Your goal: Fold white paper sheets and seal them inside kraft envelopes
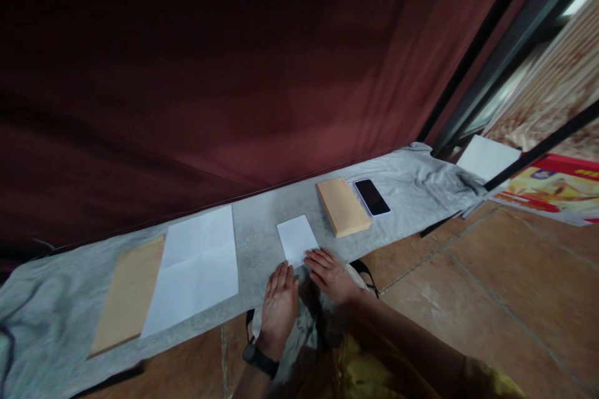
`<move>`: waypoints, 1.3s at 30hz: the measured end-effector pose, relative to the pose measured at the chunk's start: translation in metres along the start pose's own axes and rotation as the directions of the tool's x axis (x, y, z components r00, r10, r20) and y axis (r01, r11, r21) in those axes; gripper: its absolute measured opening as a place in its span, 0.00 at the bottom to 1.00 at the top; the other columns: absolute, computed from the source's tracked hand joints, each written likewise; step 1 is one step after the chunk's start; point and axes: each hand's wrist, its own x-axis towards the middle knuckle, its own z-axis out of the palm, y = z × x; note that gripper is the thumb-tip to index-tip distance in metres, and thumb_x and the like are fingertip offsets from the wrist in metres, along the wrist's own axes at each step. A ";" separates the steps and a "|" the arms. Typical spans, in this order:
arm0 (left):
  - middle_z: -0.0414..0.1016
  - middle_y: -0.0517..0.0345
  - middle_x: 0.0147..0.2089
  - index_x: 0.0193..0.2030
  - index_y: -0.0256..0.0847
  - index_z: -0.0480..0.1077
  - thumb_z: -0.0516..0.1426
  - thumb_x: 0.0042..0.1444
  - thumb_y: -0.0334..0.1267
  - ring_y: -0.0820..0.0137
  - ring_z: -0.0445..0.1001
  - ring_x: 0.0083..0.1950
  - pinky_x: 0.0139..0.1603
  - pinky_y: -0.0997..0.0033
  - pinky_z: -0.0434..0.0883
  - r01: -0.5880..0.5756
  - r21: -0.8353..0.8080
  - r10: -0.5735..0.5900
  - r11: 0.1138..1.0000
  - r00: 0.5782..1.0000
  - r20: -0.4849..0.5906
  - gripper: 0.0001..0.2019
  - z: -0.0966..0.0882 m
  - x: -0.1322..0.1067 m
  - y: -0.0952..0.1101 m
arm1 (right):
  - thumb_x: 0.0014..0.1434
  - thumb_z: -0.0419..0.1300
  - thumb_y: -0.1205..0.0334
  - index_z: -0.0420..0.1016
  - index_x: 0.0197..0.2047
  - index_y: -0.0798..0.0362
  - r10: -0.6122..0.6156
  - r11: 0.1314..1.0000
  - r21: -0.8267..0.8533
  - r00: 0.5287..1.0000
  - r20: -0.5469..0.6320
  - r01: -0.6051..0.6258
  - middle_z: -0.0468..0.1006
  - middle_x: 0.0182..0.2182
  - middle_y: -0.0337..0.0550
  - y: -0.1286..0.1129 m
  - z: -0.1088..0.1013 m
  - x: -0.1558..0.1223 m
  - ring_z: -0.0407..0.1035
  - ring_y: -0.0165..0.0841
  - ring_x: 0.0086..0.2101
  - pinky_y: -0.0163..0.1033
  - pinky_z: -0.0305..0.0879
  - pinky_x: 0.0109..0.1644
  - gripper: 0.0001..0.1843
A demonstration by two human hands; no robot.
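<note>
A small white folded paper (297,238) lies on the grey cloth in front of me. My left hand (281,305) is at its near left corner, fingers stretched out and side by side, with a dark band on the wrist. My right hand (333,274) rests its extended fingers on the paper's near right corner. Neither hand grips anything. To the right of the paper is a stack of tan envelopes (344,206). Over on the left, a large creased white sheet (199,268) partly covers another tan stack (128,293).
A phone (373,197) lies face up beside the right envelope stack. The narrow bench under the grey cloth (259,243) runs along a dark red curtain (262,87). At the right, a red and yellow box (556,187) and a white panel (489,157) stand past dark metal bars.
</note>
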 end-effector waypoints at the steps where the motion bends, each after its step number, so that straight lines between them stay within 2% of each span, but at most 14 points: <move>1: 0.73 0.38 0.64 0.62 0.30 0.70 0.47 0.68 0.36 0.55 0.69 0.67 0.67 0.51 0.68 0.020 -0.022 -0.020 1.000 1.000 -0.003 0.21 -0.002 0.003 0.001 | 0.71 0.53 0.63 0.70 0.64 0.51 0.031 1.000 0.001 0.999 -0.025 -0.031 0.69 0.65 0.46 0.001 0.000 -0.001 0.61 0.41 0.65 0.54 0.57 0.70 0.20; 4: 0.76 0.40 0.61 0.58 0.33 0.73 0.48 0.68 0.36 0.56 0.73 0.63 0.65 0.50 0.70 0.057 -0.059 -0.058 0.997 0.998 -0.012 0.20 -0.006 0.012 0.003 | 0.69 0.54 0.64 0.68 0.65 0.53 0.174 0.984 -0.007 0.978 -0.113 -0.176 0.71 0.63 0.51 0.004 -0.001 0.001 0.64 0.42 0.62 0.52 0.63 0.65 0.22; 6: 0.77 0.41 0.59 0.57 0.34 0.74 0.48 0.68 0.36 0.55 0.74 0.62 0.64 0.50 0.70 0.068 -0.047 -0.069 0.997 0.997 -0.021 0.19 -0.008 0.016 0.006 | 0.68 0.55 0.64 0.68 0.64 0.56 0.296 0.952 -0.019 0.938 -0.180 -0.305 0.72 0.60 0.54 0.003 -0.002 0.007 0.65 0.44 0.58 0.52 0.65 0.62 0.22; 11: 0.76 0.38 0.59 0.57 0.32 0.72 0.48 0.67 0.36 0.53 0.73 0.60 0.61 0.49 0.71 0.081 0.037 -0.080 0.996 0.996 -0.027 0.19 -0.009 0.016 0.013 | 0.66 0.58 0.62 0.76 0.49 0.53 0.504 0.853 -0.010 0.827 -0.248 -0.523 0.75 0.49 0.53 -0.001 -0.003 0.028 0.67 0.46 0.51 0.52 0.65 0.56 0.10; 14: 0.75 0.39 0.59 0.58 0.33 0.71 0.48 0.67 0.36 0.53 0.73 0.60 0.60 0.49 0.71 0.080 0.061 -0.078 0.995 0.996 -0.032 0.18 -0.009 0.015 0.015 | 0.63 0.60 0.64 0.76 0.41 0.52 0.564 0.817 0.027 0.789 -0.243 -0.576 0.76 0.44 0.51 -0.001 -0.001 0.039 0.67 0.44 0.49 0.49 0.65 0.54 0.04; 18: 0.75 0.39 0.58 0.57 0.34 0.71 0.49 0.66 0.35 0.53 0.73 0.60 0.61 0.48 0.71 0.095 0.022 -0.094 0.995 0.995 -0.026 0.17 -0.010 0.014 0.017 | 0.61 0.60 0.69 0.75 0.36 0.52 0.608 0.794 0.109 0.779 -0.153 -0.598 0.78 0.38 0.47 -0.002 0.002 0.047 0.72 0.40 0.43 0.42 0.67 0.48 0.04; 22: 0.75 0.40 0.60 0.57 0.36 0.71 0.48 0.66 0.36 0.53 0.72 0.62 0.64 0.44 0.68 0.163 -0.242 -0.180 0.956 0.982 -0.049 0.18 -0.013 0.019 0.018 | 0.65 0.56 0.68 0.74 0.40 0.51 0.608 0.789 0.172 0.789 -0.085 -0.589 0.79 0.30 0.40 -0.013 -0.009 0.051 0.74 0.34 0.31 0.36 0.66 0.36 0.06; 24: 0.74 0.42 0.62 0.59 0.39 0.71 0.48 0.67 0.39 0.55 0.70 0.65 0.67 0.45 0.66 0.219 -0.462 -0.274 0.859 0.960 -0.054 0.19 -0.016 0.025 0.020 | 0.68 0.54 0.66 0.73 0.45 0.50 0.553 0.831 0.142 0.824 -0.120 -0.537 0.80 0.32 0.42 -0.022 -0.023 0.053 0.75 0.35 0.32 0.37 0.66 0.36 0.07; 26: 0.73 0.45 0.64 0.59 0.41 0.70 0.50 0.66 0.45 0.57 0.70 0.66 0.68 0.49 0.66 0.308 -0.683 -0.401 0.663 0.916 0.024 0.19 -0.021 0.034 0.024 | 0.69 0.53 0.64 0.72 0.45 0.50 0.452 0.889 0.011 0.875 -0.174 -0.457 0.80 0.38 0.46 -0.030 -0.039 0.054 0.75 0.39 0.37 0.40 0.67 0.41 0.07; 28: 0.72 0.45 0.64 0.59 0.42 0.70 0.53 0.65 0.52 0.59 0.71 0.65 0.64 0.53 0.70 0.391 -0.850 -0.500 0.355 0.847 0.181 0.22 -0.029 0.043 0.029 | 0.70 0.52 0.64 0.71 0.43 0.50 0.389 0.908 -0.100 0.906 -0.166 -0.408 0.78 0.39 0.49 -0.039 -0.050 0.055 0.74 0.41 0.40 0.43 0.69 0.45 0.07; 30: 0.74 0.44 0.63 0.58 0.43 0.70 0.55 0.63 0.57 0.59 0.75 0.61 0.57 0.58 0.75 0.400 -0.916 -0.518 0.013 0.787 0.336 0.24 -0.036 0.051 0.035 | 0.70 0.51 0.65 0.70 0.42 0.50 0.344 0.920 -0.150 0.930 -0.130 -0.362 0.77 0.39 0.49 -0.049 -0.052 0.053 0.74 0.41 0.41 0.44 0.69 0.46 0.07; 32: 0.78 0.46 0.56 0.54 0.42 0.70 0.60 0.57 0.57 0.61 0.79 0.55 0.50 0.61 0.76 0.371 -0.901 -0.505 -0.225 0.746 0.433 0.25 -0.041 0.055 0.040 | 0.69 0.53 0.66 0.71 0.43 0.50 0.288 0.942 -0.155 0.953 -0.089 -0.299 0.78 0.40 0.49 -0.058 -0.046 0.048 0.73 0.41 0.42 0.44 0.70 0.47 0.06; 35: 0.81 0.55 0.42 0.45 0.41 0.71 0.68 0.46 0.49 0.66 0.80 0.43 0.46 0.65 0.76 0.349 -0.877 -0.545 -0.330 0.689 0.478 0.23 -0.041 0.053 0.041 | 0.67 0.56 0.66 0.72 0.47 0.51 0.180 0.978 -0.108 0.984 -0.005 -0.179 0.78 0.45 0.48 -0.069 -0.030 0.036 0.72 0.41 0.46 0.45 0.70 0.52 0.07; 39: 0.80 0.58 0.38 0.38 0.40 0.71 0.66 0.41 0.43 0.67 0.79 0.40 0.47 0.65 0.74 0.352 -0.904 -0.614 -0.242 0.666 0.423 0.18 -0.028 0.042 0.028 | 0.63 0.59 0.66 0.69 0.59 0.52 -0.008 1.000 0.024 0.994 0.108 0.006 0.74 0.57 0.49 -0.071 -0.013 0.018 0.69 0.40 0.56 0.45 0.65 0.63 0.21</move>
